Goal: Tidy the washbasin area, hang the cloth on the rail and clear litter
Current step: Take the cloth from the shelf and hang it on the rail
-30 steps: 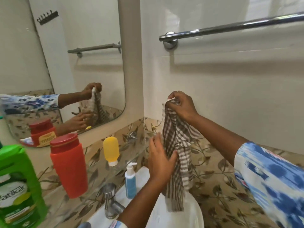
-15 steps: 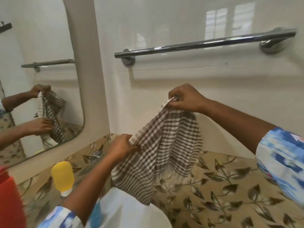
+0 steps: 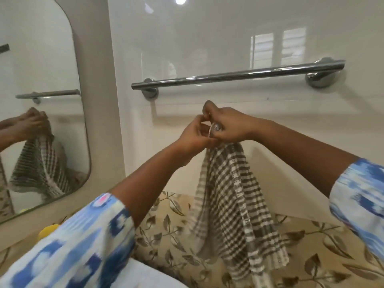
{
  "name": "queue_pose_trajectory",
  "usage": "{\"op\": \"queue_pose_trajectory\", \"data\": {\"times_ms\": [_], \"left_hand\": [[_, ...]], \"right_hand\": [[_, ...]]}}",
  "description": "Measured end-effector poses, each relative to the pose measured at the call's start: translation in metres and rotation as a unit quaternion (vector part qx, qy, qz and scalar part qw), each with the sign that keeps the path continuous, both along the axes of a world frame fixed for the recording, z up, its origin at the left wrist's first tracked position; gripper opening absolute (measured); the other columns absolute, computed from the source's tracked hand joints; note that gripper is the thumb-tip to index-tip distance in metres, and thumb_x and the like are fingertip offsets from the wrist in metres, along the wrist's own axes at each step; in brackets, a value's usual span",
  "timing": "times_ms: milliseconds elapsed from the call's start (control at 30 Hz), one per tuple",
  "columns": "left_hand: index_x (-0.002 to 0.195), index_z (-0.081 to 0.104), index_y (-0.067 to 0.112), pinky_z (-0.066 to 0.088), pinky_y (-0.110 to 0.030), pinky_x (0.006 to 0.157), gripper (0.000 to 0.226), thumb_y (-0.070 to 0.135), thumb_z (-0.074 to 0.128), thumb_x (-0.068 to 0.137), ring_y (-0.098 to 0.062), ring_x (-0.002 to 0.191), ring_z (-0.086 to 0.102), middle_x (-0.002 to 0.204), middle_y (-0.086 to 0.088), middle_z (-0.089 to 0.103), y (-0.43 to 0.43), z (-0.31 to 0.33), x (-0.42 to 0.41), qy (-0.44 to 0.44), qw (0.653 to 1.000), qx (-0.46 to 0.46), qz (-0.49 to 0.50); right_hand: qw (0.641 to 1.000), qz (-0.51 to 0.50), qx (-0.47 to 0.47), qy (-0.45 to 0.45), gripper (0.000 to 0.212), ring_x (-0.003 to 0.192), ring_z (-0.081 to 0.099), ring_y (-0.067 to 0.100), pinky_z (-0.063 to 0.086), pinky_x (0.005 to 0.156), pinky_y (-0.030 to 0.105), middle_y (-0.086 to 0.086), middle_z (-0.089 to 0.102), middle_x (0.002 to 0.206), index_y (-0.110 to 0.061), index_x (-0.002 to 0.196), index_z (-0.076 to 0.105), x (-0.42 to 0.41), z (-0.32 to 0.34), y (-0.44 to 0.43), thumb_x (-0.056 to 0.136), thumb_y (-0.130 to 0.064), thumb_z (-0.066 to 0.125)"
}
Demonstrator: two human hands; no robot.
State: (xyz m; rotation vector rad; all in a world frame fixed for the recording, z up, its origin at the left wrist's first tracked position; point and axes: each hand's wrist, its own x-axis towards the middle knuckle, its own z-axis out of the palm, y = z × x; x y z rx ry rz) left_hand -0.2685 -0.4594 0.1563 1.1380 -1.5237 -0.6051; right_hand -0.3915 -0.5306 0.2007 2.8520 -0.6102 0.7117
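A brown and white checked cloth [image 3: 230, 200] hangs down in front of the wall, folded along its length. My left hand [image 3: 194, 136] and my right hand [image 3: 228, 125] meet at its top edge and both pinch it there. The hands are a little below the chrome towel rail [image 3: 236, 74], which runs across the white wall with nothing on it. The cloth's lower end hangs over the leaf-patterned tiles.
A mirror [image 3: 37, 100] fills the left side and reflects the hands and cloth. The white washbasin rim [image 3: 153, 275] shows at the bottom. A yellow bottle [image 3: 47, 229] peeks out behind my left sleeve. Leaf-patterned tiles [image 3: 311, 246] line the lower wall.
My left hand has come up and to the right to meet the right hand, so the spread cloth is now folded and hangs narrow. Both hands are higher, closer to the rail.
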Motion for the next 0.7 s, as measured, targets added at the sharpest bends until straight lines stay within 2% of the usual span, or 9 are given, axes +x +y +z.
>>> {"op": "queue_pose_trajectory", "data": {"times_ms": [67, 167, 267, 367, 467, 533, 567, 633, 700], "left_hand": [[0.112, 0.054, 0.0, 0.049, -0.022, 0.065, 0.033, -0.012, 0.058, 0.082, -0.013, 0.067, 0.059, 0.075, -0.006, 0.057, -0.007, 0.008, -0.005, -0.044, 0.999, 0.013, 0.02], [0.084, 0.066, 0.006, 0.044, -0.03, 0.068, 0.007, 0.001, 0.06, 0.084, -0.022, 0.076, 0.055, 0.077, -0.011, 0.059, -0.014, 0.017, -0.007, -0.139, 0.985, 0.024, 0.103], [0.078, 0.069, 0.01, 0.048, -0.029, 0.066, 0.008, 0.009, 0.063, 0.083, -0.021, 0.077, 0.059, 0.08, -0.009, 0.064, -0.015, 0.03, -0.015, -0.202, 0.967, -0.023, 0.156], [0.082, 0.071, 0.012, 0.053, -0.031, 0.072, 0.01, 0.007, 0.062, 0.082, -0.021, 0.079, 0.064, 0.083, -0.008, 0.068, -0.011, 0.045, -0.017, -0.199, 0.965, -0.079, 0.149], [0.083, 0.073, 0.017, 0.053, -0.03, 0.078, 0.018, 0.005, 0.06, 0.08, -0.017, 0.082, 0.063, 0.084, -0.002, 0.069, -0.006, 0.062, -0.016, -0.203, 0.957, -0.129, 0.16], [0.083, 0.072, 0.022, 0.054, -0.034, 0.083, 0.021, 0.007, 0.056, 0.08, -0.017, 0.088, 0.065, 0.088, -0.001, 0.071, -0.004, 0.07, -0.012, -0.213, 0.949, -0.149, 0.181], [0.083, 0.07, 0.023, 0.054, -0.036, 0.085, 0.022, 0.009, 0.054, 0.082, -0.019, 0.091, 0.065, 0.091, -0.001, 0.071, -0.003, 0.074, -0.009, -0.216, 0.945, -0.154, 0.193], [0.086, 0.069, 0.025, 0.053, -0.039, 0.086, 0.022, 0.014, 0.051, 0.085, -0.021, 0.094, 0.064, 0.094, -0.002, 0.07, 0.0, 0.08, -0.003, -0.227, 0.936, -0.158, 0.218], [0.09, 0.07, 0.022, 0.053, -0.041, 0.087, 0.019, 0.017, 0.052, 0.086, -0.023, 0.093, 0.063, 0.095, -0.004, 0.07, 0.002, 0.085, 0.001, -0.244, 0.922, -0.168, 0.247]], "right_hand": [[0.995, 0.022, 0.096, -0.019, 0.035, 0.073, 0.051, 0.025, 0.042, 0.061, 0.034, 0.004, 0.05, 0.075, -0.021, 0.104, 0.028, -0.008, 0.004, -0.003, 0.083, -0.01, 0.054], [0.977, 0.054, 0.201, -0.046, 0.043, 0.07, 0.051, 0.022, 0.045, 0.063, 0.036, 0.01, 0.051, 0.079, -0.027, 0.108, 0.028, -0.024, 0.0, -0.01, 0.08, -0.014, 0.058], [0.953, 0.069, 0.265, -0.13, 0.057, 0.074, 0.059, 0.022, 0.052, 0.066, 0.037, 0.011, 0.058, 0.088, -0.03, 0.108, 0.032, -0.036, -0.022, -0.017, 0.071, -0.009, 0.069], [0.898, 0.103, 0.371, -0.213, 0.065, 0.096, 0.064, 0.015, 0.056, 0.075, 0.022, -0.002, 0.063, 0.107, -0.028, 0.117, 0.044, -0.042, -0.059, -0.02, 0.066, -0.007, 0.079], [0.864, 0.05, 0.424, -0.267, 0.034, 0.098, 0.065, 0.018, 0.052, 0.066, 0.013, -0.008, 0.068, 0.099, -0.026, 0.102, 0.062, -0.038, -0.101, -0.017, 0.073, -0.016, 0.076], [0.861, -0.015, 0.422, -0.283, 0.017, 0.1, 0.061, 0.018, 0.048, 0.076, 0.021, -0.004, 0.065, 0.101, -0.018, 0.098, 0.064, -0.035, -0.121, -0.016, 0.082, -0.022, 0.068], [0.874, -0.049, 0.391, -0.284, 0.011, 0.1, 0.057, 0.018, 0.044, 0.08, 0.026, -0.002, 0.061, 0.103, -0.016, 0.095, 0.065, -0.036, -0.125, -0.015, 0.087, -0.024, 0.062], [0.889, -0.059, 0.36, -0.276, 0.019, 0.093, 0.055, 0.015, 0.041, 0.072, 0.026, -0.004, 0.061, 0.099, -0.017, 0.091, 0.067, -0.04, -0.127, -0.013, 0.093, -0.027, 0.051], [0.855, -0.026, 0.459, -0.238, 0.024, 0.063, 0.051, 0.01, 0.035, 0.052, 0.021, -0.004, 0.06, 0.08, -0.021, 0.103, 0.061, -0.039, -0.123, -0.003, 0.093, -0.038, 0.049]]}}
